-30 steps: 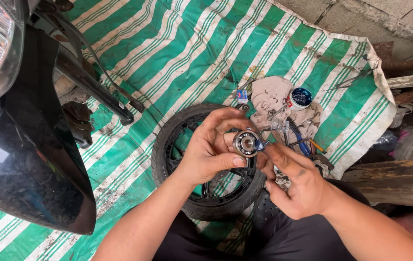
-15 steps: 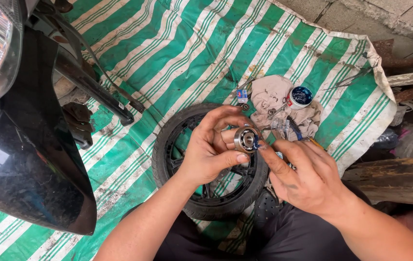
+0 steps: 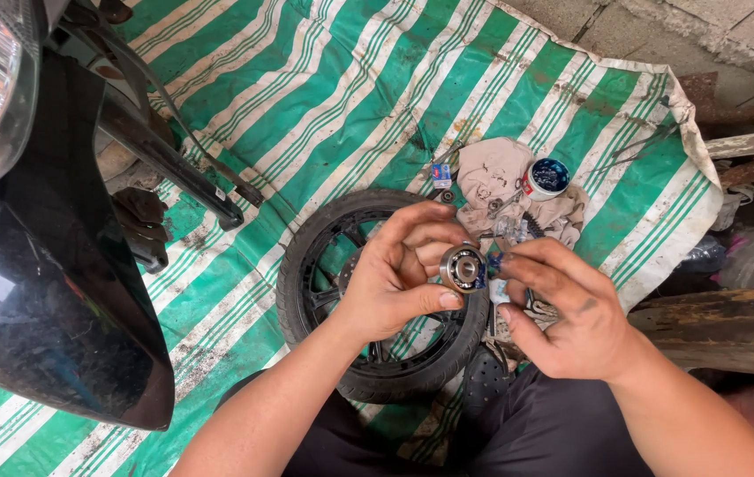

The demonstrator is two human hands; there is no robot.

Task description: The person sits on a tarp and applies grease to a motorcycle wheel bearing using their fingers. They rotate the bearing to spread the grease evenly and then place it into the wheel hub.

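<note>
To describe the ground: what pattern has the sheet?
Green and white stripes on the sheet, clearest in the head view.

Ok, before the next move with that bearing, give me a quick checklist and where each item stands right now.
1. Bearing held firmly: ok, the left hand pinches it between thumb and fingers.
2. Right hand in place: ok, its fingertips meet the bearing's right edge, blue smears on them.
3. Wheel lying flat: ok, it rests on the striped tarp under both hands.
4. Grease tub within reach: ok, open on the rag just beyond the wheel.
5. Bearing fully greased: cannot tell, only one face shows.
6. Small parts on the rag accounted for: cannot tell, too small to see.
</note>
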